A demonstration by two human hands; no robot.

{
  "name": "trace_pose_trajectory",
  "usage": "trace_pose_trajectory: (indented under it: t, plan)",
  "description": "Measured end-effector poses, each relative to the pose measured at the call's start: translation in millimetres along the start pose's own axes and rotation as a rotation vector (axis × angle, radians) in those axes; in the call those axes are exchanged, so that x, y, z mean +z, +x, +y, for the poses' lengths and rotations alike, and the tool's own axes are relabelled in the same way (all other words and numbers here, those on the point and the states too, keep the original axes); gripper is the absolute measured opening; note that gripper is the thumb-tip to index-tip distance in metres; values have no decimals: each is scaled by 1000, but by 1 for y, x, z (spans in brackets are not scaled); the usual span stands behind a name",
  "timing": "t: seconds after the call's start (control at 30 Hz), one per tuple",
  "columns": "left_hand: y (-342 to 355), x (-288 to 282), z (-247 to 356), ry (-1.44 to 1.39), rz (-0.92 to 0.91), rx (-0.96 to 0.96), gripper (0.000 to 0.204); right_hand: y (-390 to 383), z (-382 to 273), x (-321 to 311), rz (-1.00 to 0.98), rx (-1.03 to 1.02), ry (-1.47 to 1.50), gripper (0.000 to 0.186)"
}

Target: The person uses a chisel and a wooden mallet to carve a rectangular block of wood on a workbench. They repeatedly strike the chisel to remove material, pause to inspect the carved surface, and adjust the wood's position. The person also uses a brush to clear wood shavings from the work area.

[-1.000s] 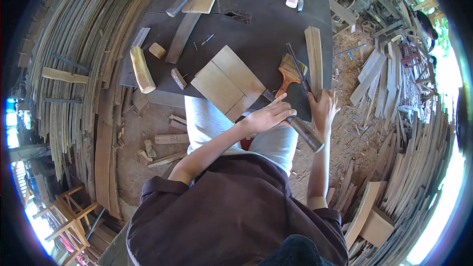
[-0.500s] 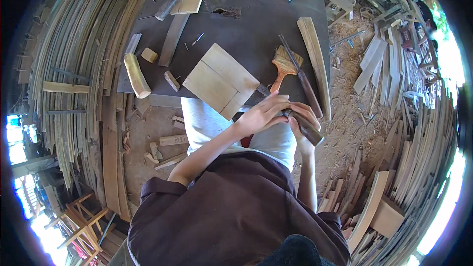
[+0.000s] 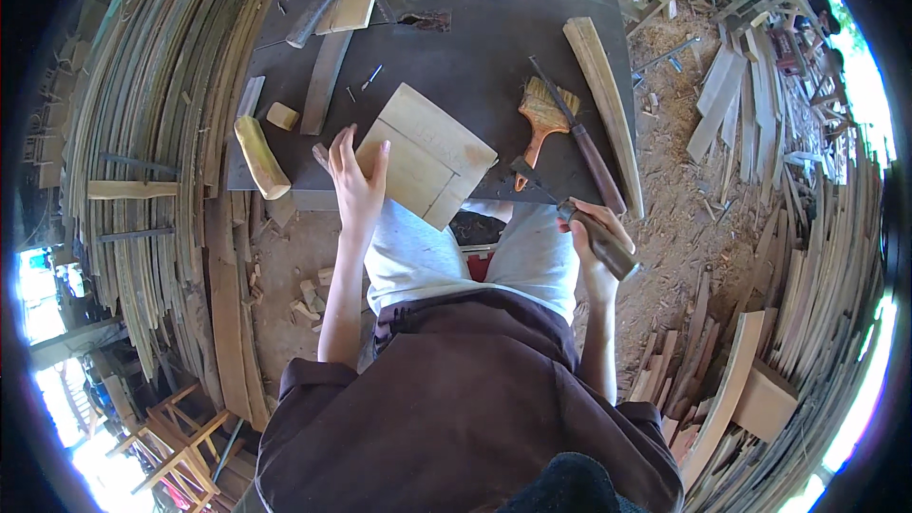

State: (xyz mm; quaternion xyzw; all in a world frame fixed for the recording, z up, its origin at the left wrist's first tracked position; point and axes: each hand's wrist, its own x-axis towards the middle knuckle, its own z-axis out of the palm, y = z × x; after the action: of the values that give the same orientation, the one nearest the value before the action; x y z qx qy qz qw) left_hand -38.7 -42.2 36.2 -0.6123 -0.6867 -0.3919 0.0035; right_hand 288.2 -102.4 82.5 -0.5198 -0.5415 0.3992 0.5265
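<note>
My right hand (image 3: 597,233) is closed around the dark wooden handle of a chisel (image 3: 608,249), whose metal blade points up and left over the table's front edge. My left hand (image 3: 361,180) has its thumb apart from its fingers, at the left corner of a pale square wooden board (image 3: 427,157). Pencil-like lines cross the board, which juts past the table edge. A small wooden block (image 3: 321,156) lies beside the left fingers, partly hidden by them; I cannot tell whether they touch it.
On the dark table (image 3: 456,62) lie a brush (image 3: 543,119), a long dark-handled tool (image 3: 594,161), a long wooden strip (image 3: 603,104), a curved wood piece (image 3: 261,160) and a hammer (image 3: 328,5). Stacked planks (image 3: 142,123) stand at left. Shavings cover the floor (image 3: 674,218) at right.
My left hand has left the chisel and moved left to the small block beside the board. My right hand keeps the chisel. The whole view has shifted slightly.
</note>
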Motion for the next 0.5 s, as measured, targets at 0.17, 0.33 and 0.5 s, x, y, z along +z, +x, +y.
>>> trace_pose_trajectory:
  t: [0.17, 0.33, 0.5]
  plan:
    - [1, -3, 5, 25, -56, -121, 39, -6, 4, 11, -58, 43, 129, 26]
    - [12, -3, 0, 1, -39, -129, 38, -5, 10, 20, -69, -25, 125, 28]
    - [22, -3, -3, -242, -155, -339, 41, -5, 9, 18, -87, -125, -35, 29]
